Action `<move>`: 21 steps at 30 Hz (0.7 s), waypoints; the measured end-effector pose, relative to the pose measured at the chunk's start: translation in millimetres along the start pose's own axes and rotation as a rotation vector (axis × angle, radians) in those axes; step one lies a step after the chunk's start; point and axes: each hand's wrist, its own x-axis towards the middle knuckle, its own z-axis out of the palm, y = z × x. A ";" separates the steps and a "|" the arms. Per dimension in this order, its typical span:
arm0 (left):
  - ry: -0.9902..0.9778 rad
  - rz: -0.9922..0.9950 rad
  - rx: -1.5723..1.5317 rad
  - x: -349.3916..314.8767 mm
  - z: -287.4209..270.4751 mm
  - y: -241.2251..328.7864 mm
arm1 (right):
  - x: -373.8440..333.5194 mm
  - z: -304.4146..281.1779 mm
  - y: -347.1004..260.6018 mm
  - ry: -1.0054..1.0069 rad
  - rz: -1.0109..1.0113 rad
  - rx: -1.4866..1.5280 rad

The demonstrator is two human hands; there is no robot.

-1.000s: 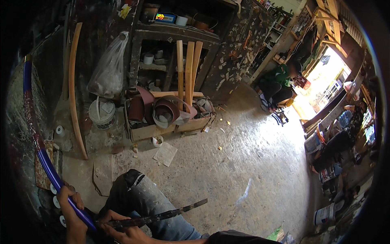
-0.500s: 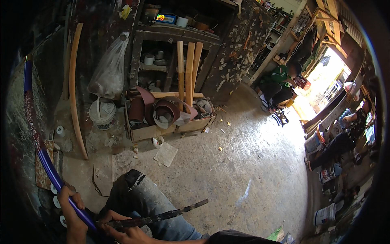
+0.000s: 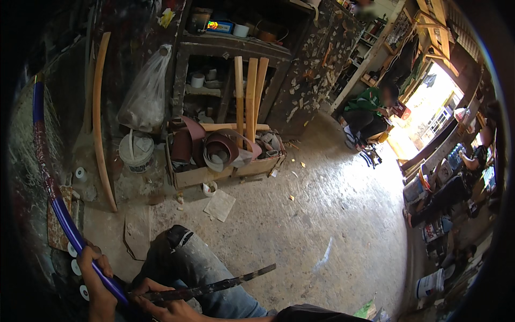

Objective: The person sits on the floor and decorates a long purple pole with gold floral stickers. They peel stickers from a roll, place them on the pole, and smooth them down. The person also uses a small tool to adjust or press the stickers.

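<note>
Purple rod fills left fingers; right fingers pinch dark strip.

White bucket beside cardboard box; plastic bag hanging above bucket.

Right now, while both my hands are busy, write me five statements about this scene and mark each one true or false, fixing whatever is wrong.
1. The left grip is closed around a long curved purple piece. True.
2. The right grip holds nothing. False: the right grip has a dark narrow strip in its fingers.
3. Three pale wooden pieces stand up out of the cardboard box. True.
4. The clear plastic bag sits inside the white bucket. False: the clear plastic bag hangs above it.
5. A pale flat square lies on the floor. True.
</note>
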 end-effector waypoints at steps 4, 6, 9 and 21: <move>0.011 -0.008 -0.016 -0.1 -0.4 0.8 | -0.8 0.7 -1.7 0.008 0.010 -0.056; 0.000 0.010 -0.021 -0.2 -1.4 0.7 | -1.1 1.6 -2.8 -0.001 -0.004 -0.036; 0.005 -0.008 -0.029 1.1 -2.3 1.5 | -1.5 3.6 -4.9 -0.004 0.003 -0.002; 0.031 -0.031 -0.068 -1.0 -7.5 9.3 | -3.2 12.9 -11.9 0.033 0.024 -0.071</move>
